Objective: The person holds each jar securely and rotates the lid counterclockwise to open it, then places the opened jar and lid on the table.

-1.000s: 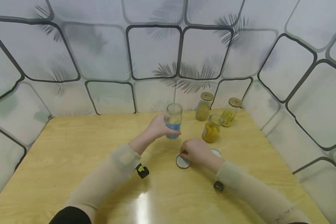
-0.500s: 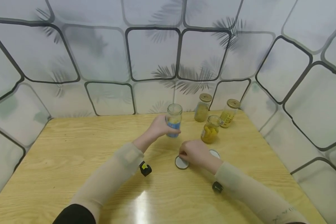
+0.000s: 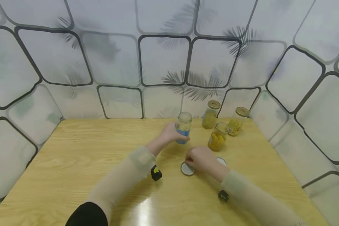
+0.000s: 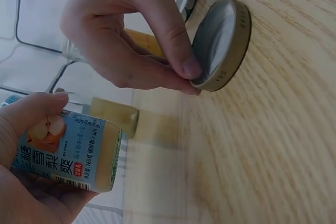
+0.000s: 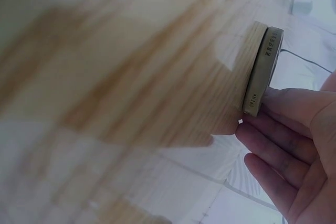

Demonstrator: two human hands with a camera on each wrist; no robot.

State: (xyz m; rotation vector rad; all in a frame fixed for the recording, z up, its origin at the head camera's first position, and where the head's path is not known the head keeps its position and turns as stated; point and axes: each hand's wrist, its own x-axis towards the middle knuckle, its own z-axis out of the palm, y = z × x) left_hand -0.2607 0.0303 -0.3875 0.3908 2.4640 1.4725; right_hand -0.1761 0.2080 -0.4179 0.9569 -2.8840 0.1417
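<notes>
My left hand [image 3: 169, 134] grips a glass jar [image 3: 185, 120] with a blue label, held upright with its mouth uncovered. In the left wrist view the jar's label [image 4: 58, 153] shows a pear and printed characters. My right hand [image 3: 204, 159] pinches the edge of a jar lid [image 3: 187, 169] between thumb and fingers, its pale inner side facing up. The gold lid rim [image 5: 262, 72] appears close to the tabletop in the right wrist view; I cannot tell whether it touches. A second lid [image 3: 221, 161] lies on the table, partly hidden behind the right hand.
An uncovered jar of yellow fruit pieces [image 3: 217, 138] stands to the right, beyond the right hand. Two gold-capped jars, one pale [image 3: 210, 118] and one yellow-labelled [image 3: 236, 123], stand behind it. A patterned wall [image 3: 118, 102] borders the wooden table [image 3: 87, 150] at the back.
The head view has shifted slightly, moving the whole scene right and down in the picture. Both hands keep their holds on the jar and the lid.
</notes>
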